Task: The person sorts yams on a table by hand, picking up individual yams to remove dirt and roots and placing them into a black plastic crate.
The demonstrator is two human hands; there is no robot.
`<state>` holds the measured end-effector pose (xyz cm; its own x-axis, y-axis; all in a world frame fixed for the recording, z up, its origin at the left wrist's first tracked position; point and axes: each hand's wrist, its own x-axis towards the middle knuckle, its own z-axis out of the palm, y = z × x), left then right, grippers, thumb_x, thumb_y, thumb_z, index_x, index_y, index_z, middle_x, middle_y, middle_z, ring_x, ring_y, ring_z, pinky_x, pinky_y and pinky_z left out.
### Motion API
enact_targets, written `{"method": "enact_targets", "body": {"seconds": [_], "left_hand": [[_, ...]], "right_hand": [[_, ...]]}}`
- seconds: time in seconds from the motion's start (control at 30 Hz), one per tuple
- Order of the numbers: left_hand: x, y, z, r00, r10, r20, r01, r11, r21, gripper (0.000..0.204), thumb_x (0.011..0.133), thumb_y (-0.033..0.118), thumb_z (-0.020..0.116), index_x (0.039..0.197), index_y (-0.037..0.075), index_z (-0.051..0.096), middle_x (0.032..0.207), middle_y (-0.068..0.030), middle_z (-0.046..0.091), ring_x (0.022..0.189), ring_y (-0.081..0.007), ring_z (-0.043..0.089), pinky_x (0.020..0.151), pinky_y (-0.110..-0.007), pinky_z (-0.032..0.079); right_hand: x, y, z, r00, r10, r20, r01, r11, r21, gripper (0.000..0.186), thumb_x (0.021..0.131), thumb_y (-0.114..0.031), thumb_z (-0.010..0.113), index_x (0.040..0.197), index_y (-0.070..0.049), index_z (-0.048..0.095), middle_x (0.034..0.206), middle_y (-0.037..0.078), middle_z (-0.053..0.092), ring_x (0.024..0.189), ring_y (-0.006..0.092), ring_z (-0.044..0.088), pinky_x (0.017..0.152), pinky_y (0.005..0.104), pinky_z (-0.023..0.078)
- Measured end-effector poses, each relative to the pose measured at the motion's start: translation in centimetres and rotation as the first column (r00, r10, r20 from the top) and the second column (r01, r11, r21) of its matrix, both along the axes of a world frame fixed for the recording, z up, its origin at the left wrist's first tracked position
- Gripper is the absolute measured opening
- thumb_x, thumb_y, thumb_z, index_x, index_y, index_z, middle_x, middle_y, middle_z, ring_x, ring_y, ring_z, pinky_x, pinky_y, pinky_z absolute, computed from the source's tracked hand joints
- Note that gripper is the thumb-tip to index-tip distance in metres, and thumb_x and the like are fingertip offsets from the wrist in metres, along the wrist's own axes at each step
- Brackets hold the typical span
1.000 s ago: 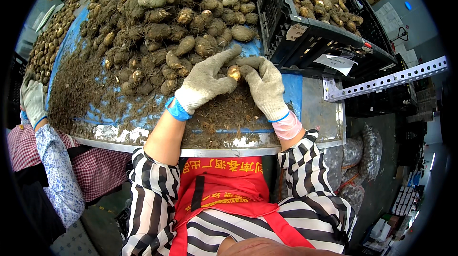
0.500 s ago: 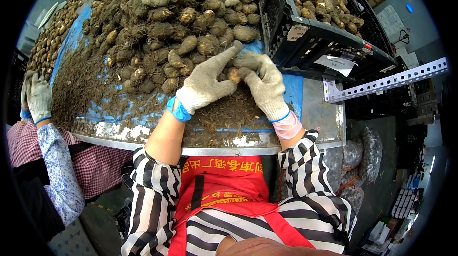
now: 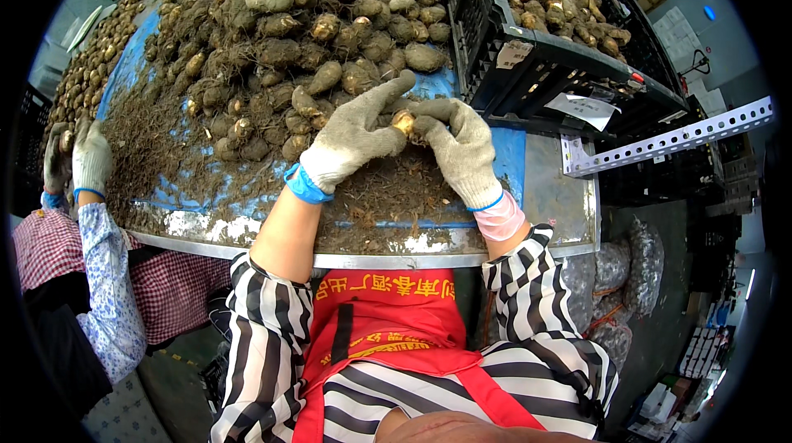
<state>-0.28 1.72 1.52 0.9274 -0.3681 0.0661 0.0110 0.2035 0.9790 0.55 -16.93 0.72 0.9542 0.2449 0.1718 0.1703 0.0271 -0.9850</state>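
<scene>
- Head view: a small tuber (image 3: 403, 122) is showing a tan, yellowish end with a paler patch and browner edges; the gloves are hiding much of its body, so its full shape is not clear.
- This tuber is sitting between the two hands, above the near part of the worktop (image 3: 557, 204), in front of a heaped pile of tubers (image 3: 276, 51).
- The left grip (image 3: 351, 134), in a soiled whitish glove, is holding the tuber with its thumb against the near left side; its forefinger is stretching out beyond, and the gap between is narrow at the tuber.
- The right grip (image 3: 460, 146), in a matching glove, is closing its bent fingers and thumb on the tuber's right side.
- Loose soil and root fibres (image 3: 384, 204) are lying beneath the hands, partly over a blue sheet (image 3: 511, 171).
- The piled tubers are looking darker, earthy and hairy with roots, a few showing pale ends.
- To the right, a black crate (image 3: 569, 80) is holding more tubers (image 3: 549, 2), browner and cleaner-looking.
- At far left, a co-worker's gloved hand (image 3: 91, 161) is resting near the worktop's edge.
</scene>
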Motion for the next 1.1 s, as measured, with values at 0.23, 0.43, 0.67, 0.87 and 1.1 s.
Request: {"method": "enact_targets", "body": {"seconds": [0.23, 0.43, 0.67, 0.87, 1.1], "left_hand": [[0.1, 0.1, -1.6, 0.988, -0.107, -0.114, 0.032, 0.855, -0.518, 0.074, 0.081, 0.0, 0.055, 0.149, -0.008, 0.026, 0.144, -0.0203, 0.044, 0.128, -0.029, 0.051, 0.105, -0.044, 0.047], [0.5, 0.1, -1.9, 0.982, -0.127, -0.137, 0.023, 0.808, -0.588, 0.07, 0.087, 0.006, 0.055, 0.149, -0.007, 0.026, 0.141, -0.0204, 0.046, 0.127, -0.0291, 0.052, 0.106, -0.049, 0.046], [0.3, 0.2, -1.7, 0.946, -0.258, -0.196, 0.159, 0.897, -0.413, 0.076, 0.087, 0.017, 0.064, 0.149, -0.004, 0.027, 0.142, -0.0203, 0.045, 0.126, -0.0279, 0.053, 0.097, -0.046, 0.053], [0.5, 0.0, -2.7, 0.948, -0.286, -0.139, 0.129, 0.745, -0.654, 0.07, 0.088, 0.017, 0.053, 0.148, -0.009, 0.026, 0.14, -0.0239, 0.047, 0.119, -0.0316, 0.057, 0.091, -0.05, 0.055], [0.9, 0.0, -2.7, 0.966, -0.213, -0.145, 0.103, 0.834, -0.542, 0.083, 0.086, 0.026, 0.064, 0.15, -0.007, 0.023, 0.145, -0.0212, 0.043, 0.119, -0.0309, 0.056, 0.089, -0.046, 0.057]], "right_hand": [[0.9, -0.1, -0.8, 0.944, -0.217, 0.25, 0.27, 0.941, -0.205, 0.02, 0.09, -0.003, 0.063, 0.109, 0.001, 0.065, 0.1, 0.009, 0.07, 0.09, 0.0147, 0.065, 0.083, 0.0286, 0.052], [0.1, 0.7, 0.1, 0.917, -0.135, 0.374, 0.144, 0.99, 0.003, 0.022, 0.09, 0.001, 0.062, 0.112, 0.004, 0.063, 0.116, 0.014, 0.066, 0.098, 0.0181, 0.065, 0.087, 0.0286, 0.052], [0.7, -0.4, -0.7, 0.973, -0.1, 0.209, 0.13, 0.982, -0.137, 0.02, 0.086, 0.007, 0.06, 0.105, 0.002, 0.063, 0.103, 0.011, 0.069, 0.093, 0.0169, 0.066, 0.086, 0.0295, 0.052], [0.7, -0.2, -0.7, 0.96, -0.19, 0.208, 0.227, 0.959, -0.172, 0.014, 0.089, -0.001, 0.058, 0.1, 0.001, 0.067, 0.096, 0.011, 0.068, 0.09, 0.0185, 0.065, 0.083, 0.0297, 0.051], [0.1, 0.9, -0.4, 0.964, -0.141, 0.227, 0.138, 0.99, 0.03, 0.015, 0.087, -0.005, 0.065, 0.1, 0.003, 0.067, 0.097, 0.011, 0.068, 0.091, 0.0163, 0.064, 0.082, 0.0295, 0.051]]}}
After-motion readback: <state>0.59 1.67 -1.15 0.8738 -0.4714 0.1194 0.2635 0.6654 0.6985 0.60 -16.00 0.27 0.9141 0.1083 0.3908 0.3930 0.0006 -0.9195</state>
